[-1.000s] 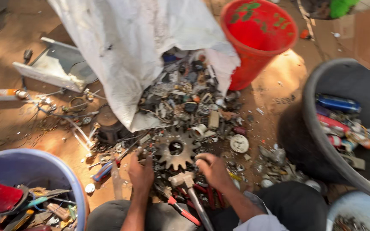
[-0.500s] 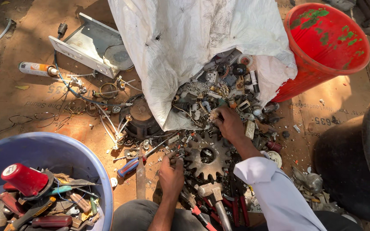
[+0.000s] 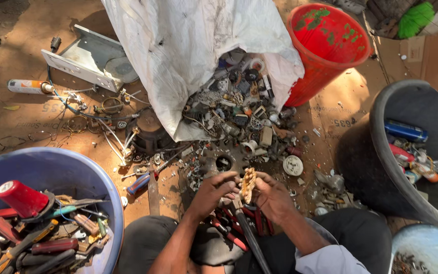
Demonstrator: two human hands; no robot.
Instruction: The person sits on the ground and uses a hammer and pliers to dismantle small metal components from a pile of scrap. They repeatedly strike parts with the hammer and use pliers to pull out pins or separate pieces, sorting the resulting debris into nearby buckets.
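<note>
I see my left hand (image 3: 214, 190) and right hand (image 3: 272, 195) together, both clamped on a small tan toothed part (image 3: 248, 183), held over the big gear (image 3: 226, 162). This looks like inspecting; turning it needs care. Around lie scrap on brown ground (image 3: 16, 132), a white sack (image 3: 178, 50), a red bucket (image 3: 325, 45).

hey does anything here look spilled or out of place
Yes. The white sack lies on its side, and a heap of small scrap parts has spilled from its mouth across the ground. The red bucket beside it is tipped over. Both hands, left hand and right hand, hold a small toothed part.
</note>
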